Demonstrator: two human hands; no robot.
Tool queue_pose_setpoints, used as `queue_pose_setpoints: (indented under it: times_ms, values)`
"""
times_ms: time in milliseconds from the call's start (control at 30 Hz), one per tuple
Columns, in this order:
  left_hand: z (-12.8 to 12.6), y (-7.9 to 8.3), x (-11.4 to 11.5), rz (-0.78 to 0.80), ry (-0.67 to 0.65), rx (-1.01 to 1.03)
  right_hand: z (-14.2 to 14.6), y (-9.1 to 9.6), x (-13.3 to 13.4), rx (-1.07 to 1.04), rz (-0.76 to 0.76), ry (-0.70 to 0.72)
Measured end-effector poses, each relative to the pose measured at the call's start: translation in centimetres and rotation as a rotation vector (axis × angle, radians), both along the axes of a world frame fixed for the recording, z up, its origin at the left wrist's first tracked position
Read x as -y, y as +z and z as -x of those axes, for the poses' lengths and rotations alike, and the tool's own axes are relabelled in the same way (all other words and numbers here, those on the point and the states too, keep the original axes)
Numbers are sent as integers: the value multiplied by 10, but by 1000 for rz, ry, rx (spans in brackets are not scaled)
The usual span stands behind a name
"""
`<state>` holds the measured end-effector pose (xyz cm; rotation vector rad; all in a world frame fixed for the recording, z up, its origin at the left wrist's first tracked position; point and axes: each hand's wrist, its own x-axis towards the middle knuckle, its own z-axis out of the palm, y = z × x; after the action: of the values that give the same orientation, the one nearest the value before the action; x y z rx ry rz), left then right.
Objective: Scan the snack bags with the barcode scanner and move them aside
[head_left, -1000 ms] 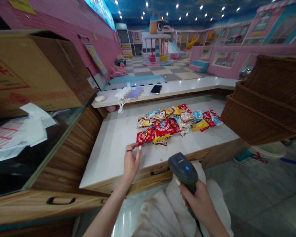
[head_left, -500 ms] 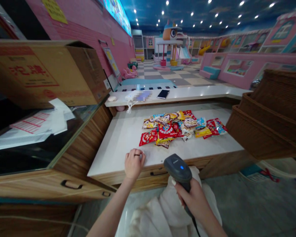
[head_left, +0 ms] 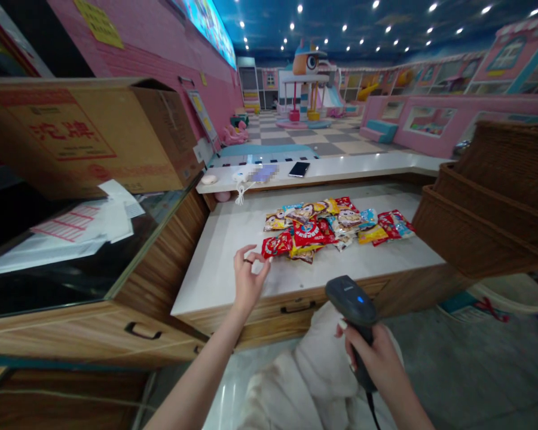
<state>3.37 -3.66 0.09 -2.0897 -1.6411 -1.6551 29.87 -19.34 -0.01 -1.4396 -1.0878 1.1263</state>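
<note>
While the left hand (head_left: pixel 248 280) hovers empty above the white counter (head_left: pixel 215 272), thumb and forefinger curved apart and released from everything, its fingertips sit just short of a red packet (head_left: pixel 277 245) at the near-left corner of a heap of snack packets (head_left: pixel 327 226); right hand (head_left: pixel 379 358): clenched round the grip of a handheld barcode scanner (head_left: pixel 350 300), blue light lit, head tipped up and forward, cable trailing down; heap: mixed red, yellow and blue foil packets, overlapping, lying mid-counter, nearer the far edge than the near edge, stretching toward the right edge; judged step: picking up packets one at a time for scanning, none yet in hand; next move, as judged, calls for a pinch on the red packet's loose edge, then bringing its printed code under the scanner's nose; about the counter: wooden drawer front with a dark handle (head_left: pixel 298 307) below the near edge, tiered wicker baskets (head_left: pixel 488 203) beyond the right edge, a cardboard carton (head_left: pixel 76 134) and loose papers (head_left: pixel 89 222) off the left edge, a smartphone (head_left: pixel 299 169) on the raised ledge behind the far edge, white cloth (head_left: pixel 316 382) below the near edge.
</note>
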Motion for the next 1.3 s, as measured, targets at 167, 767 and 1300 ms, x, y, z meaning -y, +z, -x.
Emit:
queue_pose_setpoints:
  times_ms: [167, 767, 1300]
  values:
    - [-13, 101, 8, -289, -109, -270, 10, 8, 4, -81, 29, 7]
    - [0, 47, 5, 2, -298, -168, 19, 0, 15, -144, 12, 44]
    - [-1, -34, -49, 375, -292, 279, 29, 12, 7, -221, 13, 158]
